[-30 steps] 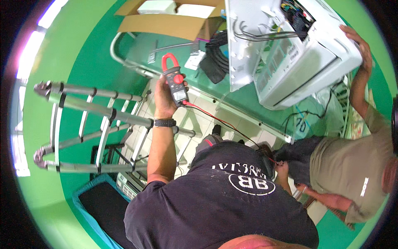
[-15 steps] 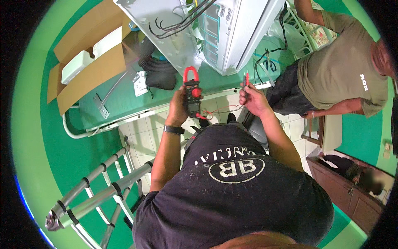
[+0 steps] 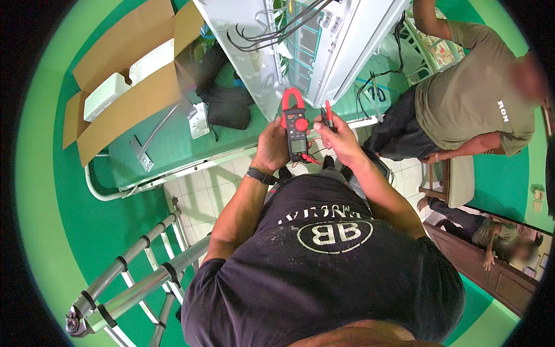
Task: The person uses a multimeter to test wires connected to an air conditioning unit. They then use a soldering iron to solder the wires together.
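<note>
My left hand (image 3: 272, 147) grips a red and black clamp meter (image 3: 296, 130), its jaw pointing up, away from my body. Close to its right, my right hand (image 3: 337, 139) is closed on a pair of red and black test probes (image 3: 328, 115), tips up. Thin red and black leads hang from the meter's lower end. Beyond both hands stands a white air conditioner unit (image 3: 347, 46) with its front panel (image 3: 243, 81) swung out and several dark cables over it.
A green padded bed (image 3: 121, 168) bears an open cardboard box (image 3: 115, 127), metal brackets (image 3: 147, 147) and dark pipe coils. An aluminum ladder (image 3: 127, 286) stands at lower left. A co-worker (image 3: 457, 98) stands at right beside a chair and a mirrored wooden cabinet (image 3: 491, 274).
My right hand has risen with the probes and come closer to the meter, which moved slightly right since half a second ago. The view has swung round, shifting the bed and unit.
</note>
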A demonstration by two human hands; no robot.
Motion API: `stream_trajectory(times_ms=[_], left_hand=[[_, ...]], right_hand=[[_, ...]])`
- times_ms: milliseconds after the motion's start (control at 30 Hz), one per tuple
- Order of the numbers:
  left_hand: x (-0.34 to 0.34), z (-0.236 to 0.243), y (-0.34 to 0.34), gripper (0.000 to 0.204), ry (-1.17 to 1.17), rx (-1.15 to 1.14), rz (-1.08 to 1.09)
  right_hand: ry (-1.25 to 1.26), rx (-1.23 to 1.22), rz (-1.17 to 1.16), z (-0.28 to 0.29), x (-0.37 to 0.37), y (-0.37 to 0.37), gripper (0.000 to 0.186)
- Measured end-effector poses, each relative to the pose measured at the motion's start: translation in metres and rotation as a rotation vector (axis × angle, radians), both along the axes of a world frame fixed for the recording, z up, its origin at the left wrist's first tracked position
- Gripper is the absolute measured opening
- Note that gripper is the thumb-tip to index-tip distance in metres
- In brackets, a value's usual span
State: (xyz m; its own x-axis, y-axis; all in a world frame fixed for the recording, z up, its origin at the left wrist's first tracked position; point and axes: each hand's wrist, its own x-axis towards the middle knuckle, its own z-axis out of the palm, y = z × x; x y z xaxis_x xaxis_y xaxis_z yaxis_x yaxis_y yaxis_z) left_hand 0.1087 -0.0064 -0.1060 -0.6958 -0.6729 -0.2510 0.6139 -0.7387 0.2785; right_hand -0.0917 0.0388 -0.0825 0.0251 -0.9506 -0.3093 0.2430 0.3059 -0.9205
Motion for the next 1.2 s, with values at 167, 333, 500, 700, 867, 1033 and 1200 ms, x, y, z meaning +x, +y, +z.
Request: stream_trajectory(times_ms=[167, 333, 500, 700, 867, 1033, 1200], left_hand=[[-0.005, 0.012, 0.006, 0.056, -0.049, -0.033, 0.052], [-0.013, 0.023, 0.008, 0.059, -0.04, -0.145, 0.05], [-0.029, 0.03, 0.013, 0.058, -0.048, -0.115, 0.098], [-0.046, 0.032, 0.011, 0.056, -0.138, -0.096, 0.134], [-0.056, 0.027, 0.007, 0.052, -0.17, -0.084, 0.117], [-0.06, 0.011, 0.002, 0.053, -0.192, -0.069, 0.081], [-0.069, 0.012, -0.003, 0.052, -0.286, -0.056, 0.071]], right_hand=[[0.123, -0.048, 0.049, 0.01, -0.002, -0.007, 0.027], [0.192, -0.137, 0.166, 0.015, -0.012, -0.016, 0.034], [0.46, -0.29, 0.213, 0.035, -0.024, -0.021, 0.042], [0.708, -0.727, 0.36, 0.053, -0.048, -0.04, 0.033], [0.758, -0.749, 0.388, 0.05, -0.059, -0.05, 0.032], [0.786, -0.701, 0.275, 0.035, -0.054, -0.048, 0.031], [0.817, -0.61, 0.139, 0.012, -0.051, -0.042, 0.038]])
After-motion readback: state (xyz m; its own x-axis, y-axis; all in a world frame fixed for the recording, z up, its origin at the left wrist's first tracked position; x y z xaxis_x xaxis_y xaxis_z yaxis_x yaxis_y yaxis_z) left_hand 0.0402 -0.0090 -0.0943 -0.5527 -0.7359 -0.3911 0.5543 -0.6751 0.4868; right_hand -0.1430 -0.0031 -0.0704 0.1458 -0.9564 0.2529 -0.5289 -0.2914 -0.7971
